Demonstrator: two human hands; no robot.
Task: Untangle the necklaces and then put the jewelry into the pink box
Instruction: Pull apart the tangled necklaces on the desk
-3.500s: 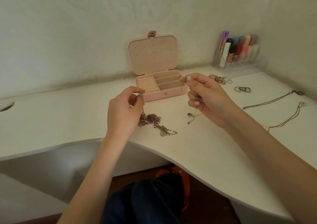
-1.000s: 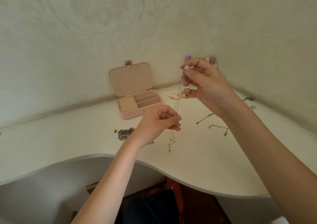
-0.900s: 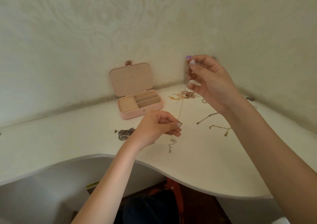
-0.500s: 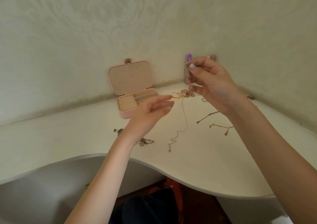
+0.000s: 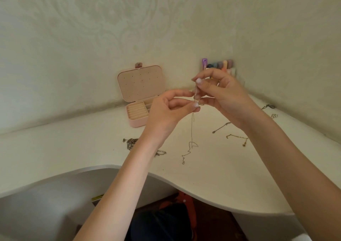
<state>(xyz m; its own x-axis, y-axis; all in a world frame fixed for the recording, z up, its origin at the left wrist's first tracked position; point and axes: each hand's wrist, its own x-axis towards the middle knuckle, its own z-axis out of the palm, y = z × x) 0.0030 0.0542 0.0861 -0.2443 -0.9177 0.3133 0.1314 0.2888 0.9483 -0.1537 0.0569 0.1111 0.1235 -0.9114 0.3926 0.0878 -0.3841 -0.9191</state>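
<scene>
A thin gold necklace [image 5: 191, 130] hangs from both hands above the white desk, its lower end curling on the surface. My right hand [image 5: 221, 96] pinches the chain's top between thumb and forefinger. Just below, my left hand [image 5: 166, 111] pinches the same chain at its fingertips. The pink box [image 5: 137, 102] stands open behind my left hand, lid upright, partly hidden by that hand. A tangled heap of chains [image 5: 132, 143] lies on the desk behind my left forearm.
Two separated chains [image 5: 221, 127] [image 5: 238, 137] lie on the white desk [image 5: 73, 148] to the right, more chain ends [image 5: 273, 111] near the corner. A clear organiser with coloured tubes [image 5: 219, 65] stands at the back wall. The desk's front edge curves inward.
My left hand was open half a second ago; it has risen and now pinches the chain just below my right hand. My right hand has come down slightly with the chain's top.
</scene>
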